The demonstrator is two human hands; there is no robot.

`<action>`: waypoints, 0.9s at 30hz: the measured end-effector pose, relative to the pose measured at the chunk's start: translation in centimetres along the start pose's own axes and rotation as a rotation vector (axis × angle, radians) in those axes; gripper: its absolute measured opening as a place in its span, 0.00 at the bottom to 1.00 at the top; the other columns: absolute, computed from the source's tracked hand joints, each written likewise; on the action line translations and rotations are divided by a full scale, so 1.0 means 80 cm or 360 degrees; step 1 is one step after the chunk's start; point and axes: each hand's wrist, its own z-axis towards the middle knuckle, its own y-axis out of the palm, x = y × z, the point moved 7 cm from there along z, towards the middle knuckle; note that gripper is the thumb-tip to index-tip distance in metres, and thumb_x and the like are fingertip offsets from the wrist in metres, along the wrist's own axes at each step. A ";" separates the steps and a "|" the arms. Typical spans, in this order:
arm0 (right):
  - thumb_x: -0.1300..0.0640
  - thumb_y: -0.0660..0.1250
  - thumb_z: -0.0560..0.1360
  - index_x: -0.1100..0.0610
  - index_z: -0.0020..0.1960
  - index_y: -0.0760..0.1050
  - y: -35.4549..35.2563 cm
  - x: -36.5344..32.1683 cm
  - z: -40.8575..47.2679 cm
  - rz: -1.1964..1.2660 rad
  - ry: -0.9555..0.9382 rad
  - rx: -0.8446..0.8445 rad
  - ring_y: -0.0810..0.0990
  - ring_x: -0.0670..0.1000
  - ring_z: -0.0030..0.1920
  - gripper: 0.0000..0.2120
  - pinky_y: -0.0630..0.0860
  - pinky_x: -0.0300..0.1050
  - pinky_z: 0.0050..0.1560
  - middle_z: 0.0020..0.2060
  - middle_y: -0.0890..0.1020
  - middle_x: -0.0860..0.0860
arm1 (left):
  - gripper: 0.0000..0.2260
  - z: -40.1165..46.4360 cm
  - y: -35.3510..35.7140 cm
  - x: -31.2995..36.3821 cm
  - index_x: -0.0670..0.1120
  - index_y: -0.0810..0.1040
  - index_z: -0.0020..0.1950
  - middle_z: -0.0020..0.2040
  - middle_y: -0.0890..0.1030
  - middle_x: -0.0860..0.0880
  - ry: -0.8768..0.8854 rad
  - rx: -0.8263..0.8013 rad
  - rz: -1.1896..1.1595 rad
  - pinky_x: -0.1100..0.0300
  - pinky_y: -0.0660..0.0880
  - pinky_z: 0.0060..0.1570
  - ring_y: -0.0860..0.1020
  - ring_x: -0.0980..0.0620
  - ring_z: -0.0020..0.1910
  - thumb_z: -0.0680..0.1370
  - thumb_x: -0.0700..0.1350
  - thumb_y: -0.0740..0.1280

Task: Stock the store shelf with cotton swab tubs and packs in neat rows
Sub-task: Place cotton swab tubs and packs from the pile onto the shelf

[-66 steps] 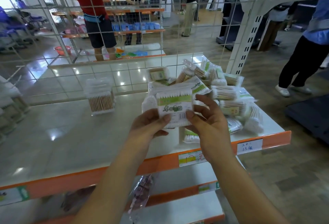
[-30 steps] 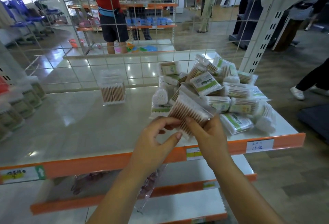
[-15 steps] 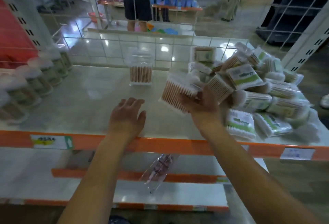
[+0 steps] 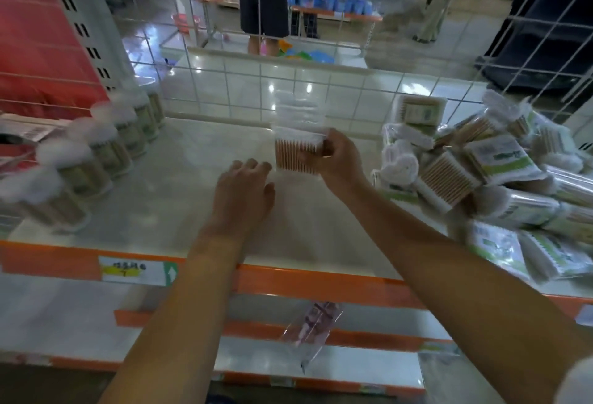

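Observation:
My right hand (image 4: 337, 160) grips a cotton swab pack (image 4: 295, 155) with wooden sticks, held upright at the middle of the white shelf (image 4: 199, 179). A clear swab pack (image 4: 298, 115) stands just behind it near the wire grid. My left hand (image 4: 244, 192) hovers flat and empty over the shelf, just left of the held pack. A heap of swab packs (image 4: 481, 172) lies at the right of the shelf. A row of round swab tubs (image 4: 96, 150) runs along the left side.
A wire grid back panel (image 4: 256, 83) closes the shelf's rear. The front edge is an orange strip with a price label (image 4: 138, 272). Lower shelves hold a plastic bag (image 4: 314, 326). A red panel (image 4: 41, 34) stands at the left. People stand in the aisle behind.
The view has swung left, bringing the tub row into sight. My right hand carried the pack leftward and away from me, up to the standing pack. My left hand let go earlier and stays empty.

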 end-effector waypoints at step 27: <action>0.61 0.67 0.74 0.60 0.57 0.77 0.013 0.061 0.006 -0.0245 0.0115 0.0159 0.77 0.48 0.51 0.12 0.66 0.30 0.47 0.53 0.80 0.54 | 0.26 0.018 0.043 0.002 0.42 0.65 0.72 0.65 0.73 0.43 -0.0004 -0.0170 -0.0127 0.51 0.65 0.61 0.69 0.43 0.65 0.74 0.41 0.63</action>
